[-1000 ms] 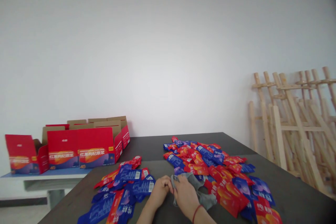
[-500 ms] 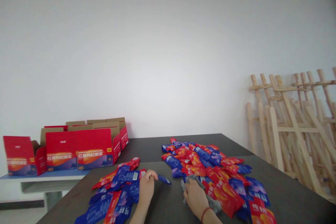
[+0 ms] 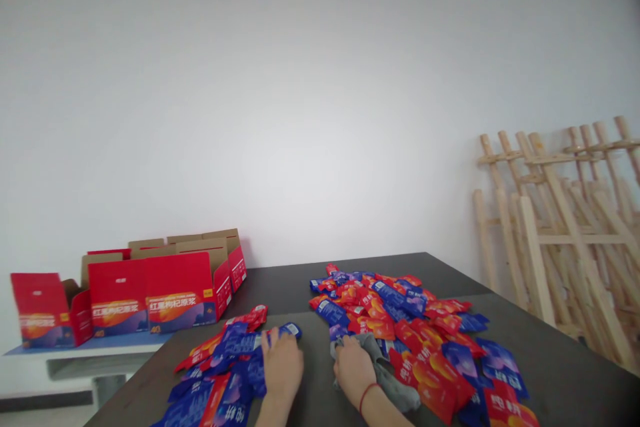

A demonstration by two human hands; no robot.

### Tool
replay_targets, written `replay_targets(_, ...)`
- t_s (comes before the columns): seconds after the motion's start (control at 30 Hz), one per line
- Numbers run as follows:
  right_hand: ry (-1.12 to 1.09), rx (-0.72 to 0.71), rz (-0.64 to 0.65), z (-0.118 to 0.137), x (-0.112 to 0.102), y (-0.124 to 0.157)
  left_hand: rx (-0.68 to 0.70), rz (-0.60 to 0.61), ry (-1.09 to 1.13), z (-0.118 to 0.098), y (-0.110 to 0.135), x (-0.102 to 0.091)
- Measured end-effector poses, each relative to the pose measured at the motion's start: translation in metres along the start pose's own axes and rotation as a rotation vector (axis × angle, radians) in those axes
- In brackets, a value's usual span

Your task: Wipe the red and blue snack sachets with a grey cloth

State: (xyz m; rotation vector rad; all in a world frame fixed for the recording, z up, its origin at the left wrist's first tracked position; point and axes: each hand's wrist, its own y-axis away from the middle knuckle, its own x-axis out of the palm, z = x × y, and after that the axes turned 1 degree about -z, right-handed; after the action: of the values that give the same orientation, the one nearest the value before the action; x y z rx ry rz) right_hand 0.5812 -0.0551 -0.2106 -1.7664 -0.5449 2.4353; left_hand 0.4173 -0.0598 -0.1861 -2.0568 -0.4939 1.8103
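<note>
At the inner edge of the left pile of red and blue pouches (image 3: pixel 227 367), my left hand (image 3: pixel 283 363) lies palm down with its fingers apart. A blue pouch (image 3: pixel 291 329) shows just beyond its fingers, partly hidden by them. My right hand (image 3: pixel 354 367) is closed on a crumpled grey cloth (image 3: pixel 395 383) that rests on the dark table. Right beside the cloth spreads a larger pile of red and blue pouches (image 3: pixel 420 353). A red string circles my right wrist.
Open red cardboard boxes (image 3: pixel 180 290) stand on a low blue-topped bench (image 3: pixel 110 341) to the left. The dark table (image 3: pixel 280 290) runs back to a white wall (image 3: pixel 320 113). Wooden easels (image 3: pixel 560 233) lean along the right side.
My left hand has turned palm down over the edge of the left pile, and the blue pouch it held has moved left. My right hand and the cloth have shifted slightly left.
</note>
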Motion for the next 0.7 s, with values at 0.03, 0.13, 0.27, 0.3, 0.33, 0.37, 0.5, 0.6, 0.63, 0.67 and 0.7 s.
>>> replay_targets(0.03, -0.011, 0.011, 0.000, 0.001, 0.001, -0.004, 0.078, 0.051, 0.010, -0.012, -0.006, 0.006)
replay_targets(0.13, -0.053, 0.060, 0.000, -0.006, 0.003, -0.014, 0.222, 0.226, 0.095, -0.043, -0.027, 0.031)
replay_targets(0.27, -0.114, 0.133, 0.006, -0.031, 0.001, -0.019, 0.285, 0.314, 0.139, -0.062, -0.050, 0.056)
replay_targets(0.3, -0.130, 0.147, 0.008, -0.036, 0.000, -0.020, 0.305, 0.319, 0.138, -0.065, -0.053, 0.059)
replay_targets(0.33, -0.147, 0.157, 0.009, -0.041, 0.000, -0.021, 0.324, 0.323, 0.135, -0.067, -0.055, 0.061)
replay_targets(0.37, -0.162, 0.165, 0.011, -0.045, -0.001, -0.022, 0.341, 0.326, 0.131, -0.069, -0.056, 0.062)
replay_targets(0.5, -0.209, 0.177, 0.022, -0.052, -0.002, -0.025, 0.379, 0.339, 0.090, -0.073, -0.051, 0.060)
replay_targets(0.6, -0.223, 0.167, 0.034, -0.055, -0.004, -0.023, 0.386, 0.348, 0.056, -0.071, -0.042, 0.055)
replay_targets(0.63, -0.223, 0.162, 0.036, -0.055, -0.006, -0.022, 0.387, 0.350, 0.047, -0.070, -0.039, 0.053)
replay_targets(0.67, -0.219, 0.156, 0.037, -0.056, -0.007, -0.020, 0.388, 0.350, 0.040, -0.070, -0.038, 0.051)
replay_targets(0.7, -0.213, 0.149, 0.037, -0.056, -0.009, -0.017, 0.390, 0.346, 0.033, -0.069, -0.037, 0.050)
